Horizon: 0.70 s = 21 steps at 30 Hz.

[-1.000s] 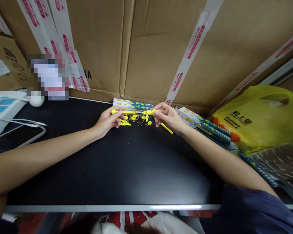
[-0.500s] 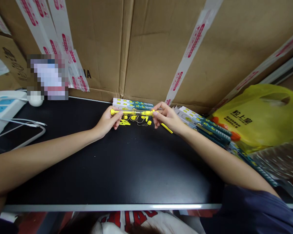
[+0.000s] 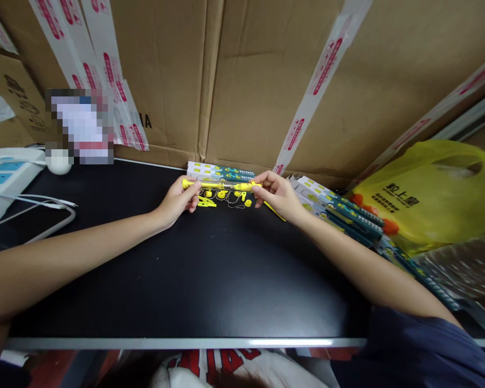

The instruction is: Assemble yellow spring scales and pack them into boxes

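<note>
A slim tubular spring scale (image 3: pixel 214 185), with yellow ends and a clear barrel, is held level above the back of the black table. My left hand (image 3: pixel 180 195) is closed around its left end, thumb along the barrel. At the other end, the thumb and fingers of my right hand (image 3: pixel 278 194) pinch the yellow cap. Below the scale lie small yellow parts (image 3: pixel 222 193) with thin cords and a yellow clip-like piece (image 3: pixel 207 202). A flat yellow strip (image 3: pixel 275 212) lies partly behind my right hand.
Printed long boxes (image 3: pixel 226 171) lie behind my hands, with more stacked boxes (image 3: pixel 339 207) to the right. Beyond those sits a yellow plastic bag (image 3: pixel 432 199). A white power strip (image 3: pixel 14 175) and cables (image 3: pixel 48 202) are at left. Cardboard (image 3: pixel 258 81) walls the back.
Both hands stay on the spring scale, nearly in place. The right fingers have shifted slightly at the yellow cap, and the left thumb is a little further back.
</note>
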Available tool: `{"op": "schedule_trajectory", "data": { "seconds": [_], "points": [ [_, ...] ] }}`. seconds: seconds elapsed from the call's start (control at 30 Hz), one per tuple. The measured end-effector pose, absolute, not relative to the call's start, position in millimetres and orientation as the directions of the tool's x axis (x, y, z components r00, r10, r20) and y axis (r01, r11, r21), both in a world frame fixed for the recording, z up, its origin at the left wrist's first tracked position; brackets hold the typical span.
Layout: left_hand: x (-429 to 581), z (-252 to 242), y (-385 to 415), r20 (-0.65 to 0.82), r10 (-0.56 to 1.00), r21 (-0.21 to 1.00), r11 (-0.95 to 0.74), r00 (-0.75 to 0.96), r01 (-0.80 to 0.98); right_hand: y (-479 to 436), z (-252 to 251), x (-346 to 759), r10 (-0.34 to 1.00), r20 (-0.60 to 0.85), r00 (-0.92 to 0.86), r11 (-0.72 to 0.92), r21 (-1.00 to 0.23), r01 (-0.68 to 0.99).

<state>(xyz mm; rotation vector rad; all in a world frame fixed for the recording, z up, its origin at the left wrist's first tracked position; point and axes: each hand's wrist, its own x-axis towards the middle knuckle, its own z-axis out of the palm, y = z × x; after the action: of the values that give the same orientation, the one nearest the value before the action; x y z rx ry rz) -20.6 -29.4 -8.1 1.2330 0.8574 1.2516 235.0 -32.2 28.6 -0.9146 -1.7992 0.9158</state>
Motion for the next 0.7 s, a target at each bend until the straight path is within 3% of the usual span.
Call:
{"op": "schedule_trajectory", "data": {
  "seconds": [0.3, 0.7],
  "points": [
    [-20, -8, -29, 0.152, 0.971, 0.964, -0.103, 0.186, -0.247, -34, 34, 238, 0.85, 0.369, -0.376, 0.47, -0.854, 0.224],
    [-20, -12, -26, 0.213, 0.97, 0.974, -0.201, 0.117, -0.102, -30, 24, 239, 0.846, 0.426, -0.321, 0.512, -0.818, 0.262]
  ]
}}
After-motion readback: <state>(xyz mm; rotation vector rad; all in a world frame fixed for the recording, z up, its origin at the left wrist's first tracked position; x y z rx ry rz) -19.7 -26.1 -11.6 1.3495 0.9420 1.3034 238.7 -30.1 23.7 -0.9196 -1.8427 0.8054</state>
